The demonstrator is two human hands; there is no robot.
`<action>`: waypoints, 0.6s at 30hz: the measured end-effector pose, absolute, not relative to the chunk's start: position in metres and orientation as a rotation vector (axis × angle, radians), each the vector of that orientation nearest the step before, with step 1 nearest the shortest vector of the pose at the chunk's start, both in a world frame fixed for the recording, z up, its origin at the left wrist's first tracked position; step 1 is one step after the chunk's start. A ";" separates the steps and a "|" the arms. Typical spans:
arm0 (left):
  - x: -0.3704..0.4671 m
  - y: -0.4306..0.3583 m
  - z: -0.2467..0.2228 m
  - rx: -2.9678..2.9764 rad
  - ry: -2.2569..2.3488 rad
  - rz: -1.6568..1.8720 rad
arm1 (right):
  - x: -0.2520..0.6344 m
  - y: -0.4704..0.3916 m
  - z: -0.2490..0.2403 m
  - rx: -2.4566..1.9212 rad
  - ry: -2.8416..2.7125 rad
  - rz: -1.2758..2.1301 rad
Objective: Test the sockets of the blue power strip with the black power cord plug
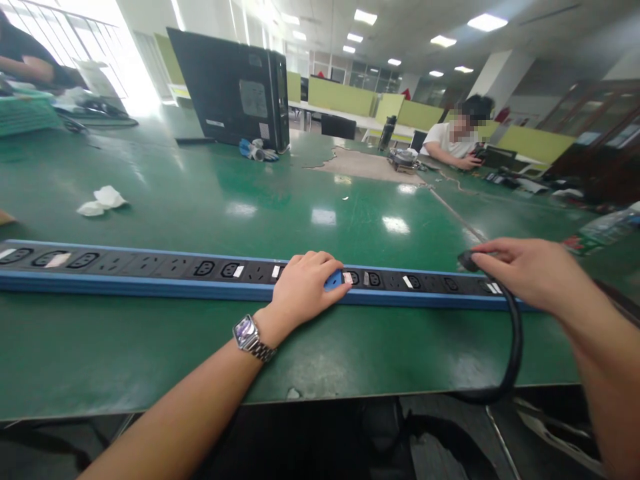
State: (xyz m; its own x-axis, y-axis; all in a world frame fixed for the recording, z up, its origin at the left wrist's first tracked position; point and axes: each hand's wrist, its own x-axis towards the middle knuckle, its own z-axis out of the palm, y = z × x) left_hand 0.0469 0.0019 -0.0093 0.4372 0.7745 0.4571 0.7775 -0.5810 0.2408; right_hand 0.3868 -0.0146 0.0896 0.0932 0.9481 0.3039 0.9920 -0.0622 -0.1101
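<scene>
A long blue-edged power strip (165, 268) with black sockets and several small white labels lies across the green table. My left hand (307, 283) is wrapped over its middle, fingers along the far side and thumb on the near side. A watch (247, 333) is on that wrist. In my right hand (533, 270) a black plug (467, 260) is pinched between thumb and fingers, just above the right part of the strip and apart from its sockets. From the plug a thick black cable (517, 333) curves down past the table's front edge.
Behind the strip stands a black computer case (227, 93), with blue-grey gloves (257, 151) at its foot. Crumpled white tissue (107, 198) lies left. A co-worker (453, 140) sits at the far right; another person's arm (27, 67) shows far left. A plastic bottle (605, 230) lies right.
</scene>
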 end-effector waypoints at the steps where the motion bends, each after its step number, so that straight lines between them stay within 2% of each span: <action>1: 0.047 0.002 -0.009 -2.657 -1.430 -0.839 | 0.403 -0.012 0.084 -2.128 -1.970 -0.184; 8: 0.047 0.000 -0.010 -2.639 -1.426 -0.846 | 0.461 -0.010 0.038 -2.117 -2.040 -0.054; 18: 0.046 0.000 -0.012 -2.630 -1.423 -0.886 | 0.461 0.002 0.040 -1.969 -2.291 0.009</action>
